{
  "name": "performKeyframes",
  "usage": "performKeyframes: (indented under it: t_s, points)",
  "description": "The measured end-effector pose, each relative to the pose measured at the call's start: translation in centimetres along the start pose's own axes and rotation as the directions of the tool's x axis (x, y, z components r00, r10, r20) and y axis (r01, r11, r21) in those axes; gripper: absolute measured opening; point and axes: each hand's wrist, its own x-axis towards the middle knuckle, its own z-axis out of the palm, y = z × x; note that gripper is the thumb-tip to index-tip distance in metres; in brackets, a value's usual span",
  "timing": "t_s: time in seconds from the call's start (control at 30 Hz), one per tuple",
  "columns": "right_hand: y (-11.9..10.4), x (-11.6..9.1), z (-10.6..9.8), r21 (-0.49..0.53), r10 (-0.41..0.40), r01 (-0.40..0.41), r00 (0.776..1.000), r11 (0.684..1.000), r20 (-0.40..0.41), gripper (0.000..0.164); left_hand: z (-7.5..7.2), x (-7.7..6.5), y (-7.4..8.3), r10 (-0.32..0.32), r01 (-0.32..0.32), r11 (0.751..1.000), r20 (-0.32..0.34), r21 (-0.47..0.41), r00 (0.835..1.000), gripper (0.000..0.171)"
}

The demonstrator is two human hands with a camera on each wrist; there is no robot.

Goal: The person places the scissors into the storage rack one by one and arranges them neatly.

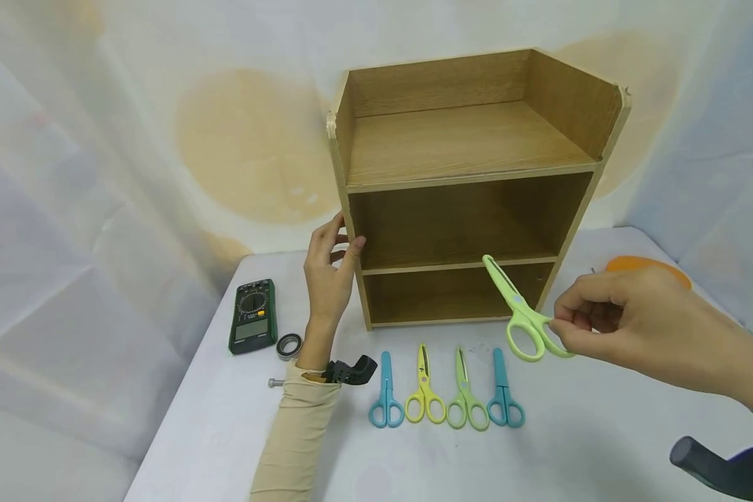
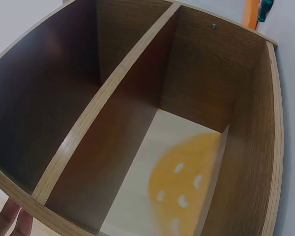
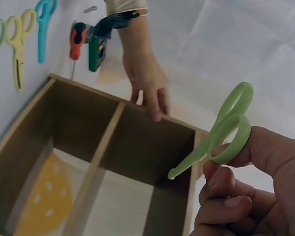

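A small wooden shelf [image 1: 470, 178] with an open top tray and two compartments stands at the back of the table. My left hand [image 1: 330, 279] grips its left side board, thumb on the front edge and fingers around the outer side. In my right hand [image 1: 659, 328], thumb and fingers pinch light green scissors [image 1: 516, 300] by a handle ring. Their blades point up and left, in front of the lower right compartment. A row on the table holds blue scissors [image 1: 386, 376], yellow scissors [image 1: 423, 380], green scissors [image 1: 463, 383] and another blue pair [image 1: 500, 376].
Left of my left arm lie a multimeter [image 1: 252, 317], a black-rimmed ring [image 1: 288, 345] and a bolt [image 1: 276, 383]. The right wrist view shows a red-and-black screwdriver [image 3: 77, 42] beside the shelf. An orange object [image 1: 649, 267] sits behind my right hand. White cloth [image 1: 276, 42] hangs behind.
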Motion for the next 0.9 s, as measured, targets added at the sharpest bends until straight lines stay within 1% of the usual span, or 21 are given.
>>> performKeyframes:
  t_s: [0.1,0.17,0.23,0.33,0.43,0.53,0.67,0.77,0.9]
  points:
    - [-0.4,0.9,-0.5,0.019,-0.017,0.017,1.0,1.0,0.014,0.044,0.0,0.0,1.3,0.0,0.0,1.0,0.001,-0.011,1.0,0.051]
    - [-0.6,1.5,-0.8,0.049,-0.021,0.02,1.0,0.999,0.022,0.044,-0.1,0.0,1.8,-0.001,0.001,1.0,0.002,-0.021,1.0,0.051]
    - [-0.8,2.1,-0.9,0.061,-0.007,0.006,1.0,0.998,0.02,0.043,-0.1,0.0,1.9,-0.002,0.002,1.0,0.001,-0.024,1.0,0.051]
    - [-1.2,3.1,-1.2,0.039,0.018,-0.019,1.0,0.999,0.014,0.039,-0.1,0.0,1.8,0.001,0.0,1.0,0.003,-0.028,1.0,0.051]
    - [-1.5,4.1,-1.4,0.009,0.026,-0.026,1.0,1.0,0.008,0.032,-0.1,-0.1,1.8,0.0,0.0,1.0,0.002,-0.03,1.0,0.051]
    - [-1.6,5.0,-1.5,-0.009,0.016,-0.016,1.0,1.0,0.008,0.026,-0.1,-0.1,1.7,-0.008,0.008,1.0,-0.001,-0.02,1.0,0.05]
    - [-1.6,6.0,-1.7,-0.016,0.077,-0.076,0.997,0.997,0.028,0.022,0.0,-0.1,1.8,-0.004,0.004,1.0,-0.008,-0.018,1.0,0.049]
    - [-1.6,6.5,-2.1,-0.012,0.147,-0.147,0.988,0.989,0.048,0.019,0.1,-0.1,1.9,0.004,-0.004,0.999,-0.007,-0.033,1.0,0.049]
    - [-1.5,7.3,-2.4,-0.014,0.162,-0.162,0.985,0.987,0.056,0.014,0.2,-0.1,2.0,0.01,-0.01,0.999,0.0,-0.037,1.0,0.05]
